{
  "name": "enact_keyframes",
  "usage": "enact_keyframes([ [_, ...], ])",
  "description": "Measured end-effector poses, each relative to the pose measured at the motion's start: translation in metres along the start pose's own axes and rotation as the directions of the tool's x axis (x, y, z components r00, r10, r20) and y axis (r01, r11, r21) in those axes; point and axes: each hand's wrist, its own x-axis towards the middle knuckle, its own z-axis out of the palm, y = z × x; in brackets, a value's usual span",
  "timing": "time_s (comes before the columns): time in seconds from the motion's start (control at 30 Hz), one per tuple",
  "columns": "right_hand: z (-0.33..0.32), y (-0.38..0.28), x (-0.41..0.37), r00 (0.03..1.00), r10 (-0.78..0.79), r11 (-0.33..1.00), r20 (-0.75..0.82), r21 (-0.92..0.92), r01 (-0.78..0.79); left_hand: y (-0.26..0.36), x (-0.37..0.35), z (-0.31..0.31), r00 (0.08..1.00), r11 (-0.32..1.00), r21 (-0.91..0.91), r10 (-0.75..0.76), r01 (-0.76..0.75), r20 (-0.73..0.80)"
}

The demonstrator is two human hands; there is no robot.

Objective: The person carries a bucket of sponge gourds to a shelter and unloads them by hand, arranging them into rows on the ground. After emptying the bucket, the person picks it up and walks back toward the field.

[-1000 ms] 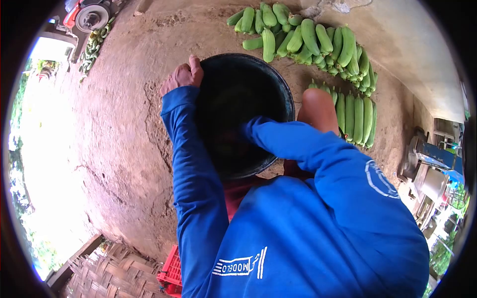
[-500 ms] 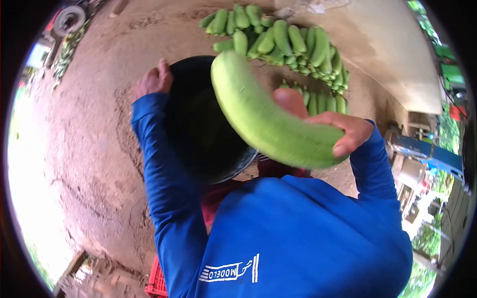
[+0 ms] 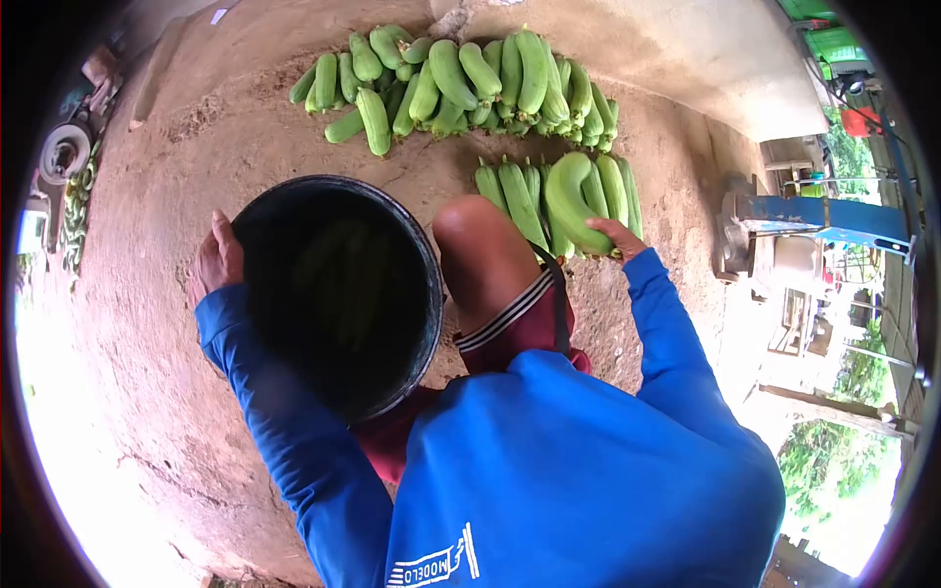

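Note:
A large curved green gourd (image 3: pixel 569 201) is in my right hand (image 3: pixel 619 238), which grips its lower end. The gourd lies over a small row of green gourds (image 3: pixel 518 196) on the ground beyond my knee. My left hand (image 3: pixel 218 263) is on the left rim of a deep black bucket (image 3: pixel 428 284), its fingers closed at the edge. Inside the dark bucket, several long green gourds (image 3: pixel 348 284) show dimly.
A bigger pile of green gourds (image 3: pixel 451 83) lies on the earthen floor near a pale wall (image 3: pixel 686 49). My bare knee (image 3: pixel 480 245) is between bucket and row. A blue metal object (image 3: pixel 823 218) stands at the right, a round metal part (image 3: pixel 67 154) at the far left.
My right hand has carried the large gourd away from beside the bucket, forward to the small row. The view has shifted, and my left hand remains at the bucket rim.

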Motion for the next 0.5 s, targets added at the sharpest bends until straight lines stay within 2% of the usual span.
enact_keyframes([
  [0.07, -0.019, 0.025, 0.03, 0.99, -0.066, 0.992, 0.122, -0.103, 0.078, -0.004, 0.004, 0.003, 0.999, 0.999, -0.012, -0.041, 0.041, 0.014],
  [0.17, -0.022, 0.056, 0.066, 0.989, -0.082, 0.982, 0.126, -0.157, 0.101, -0.011, 0.012, 0.004, 0.999, 1.0, -0.001, -0.027, 0.027, 0.038],
  [0.23, -0.027, 0.071, 0.077, 0.984, -0.048, 0.992, 0.172, -0.104, 0.066, -0.016, 0.014, 0.008, 1.0, 1.0, 0.003, -0.001, 0.001, 0.024],
  [0.3, -0.041, 0.085, 0.087, 0.963, 0.094, 0.982, 0.252, -0.182, -0.048, -0.019, 0.016, 0.007, 1.0, 1.0, 0.004, 0.023, -0.023, 0.003],
  [0.33, -0.038, 0.091, 0.086, 0.995, -0.049, 0.924, 0.082, -0.375, 0.076, -0.018, 0.015, 0.006, 1.0, 1.0, -0.006, 0.016, -0.016, 0.01],
  [0.37, -0.042, 0.094, 0.082, 0.995, -0.048, 0.925, 0.086, -0.373, 0.077, -0.019, 0.014, 0.006, 1.0, 1.0, -0.016, 0.01, -0.01, 0.018],
  [0.4, -0.039, 0.083, 0.065, 0.976, -0.208, 0.714, -0.065, -0.692, 0.106, -0.022, 0.018, 0.007, 1.0, 1.0, -0.014, 0.007, -0.007, 0.016],
  [0.43, -0.034, 0.074, 0.055, 0.906, -0.401, 0.405, -0.138, -0.914, 0.04, -0.026, 0.023, 0.01, 0.999, 0.999, -0.03, 0.025, -0.025, 0.024],
  [0.47, -0.043, 0.072, 0.06, 0.876, -0.479, 0.327, -0.065, -0.939, 0.109, -0.033, 0.027, 0.013, 0.999, 0.998, -0.047, 0.036, -0.035, 0.032],
  [0.5, -0.043, 0.069, 0.059, 0.881, -0.471, 0.317, -0.05, -0.941, 0.117, -0.033, 0.026, 0.013, 0.999, 0.999, -0.046, 0.018, -0.016, 0.033],
])
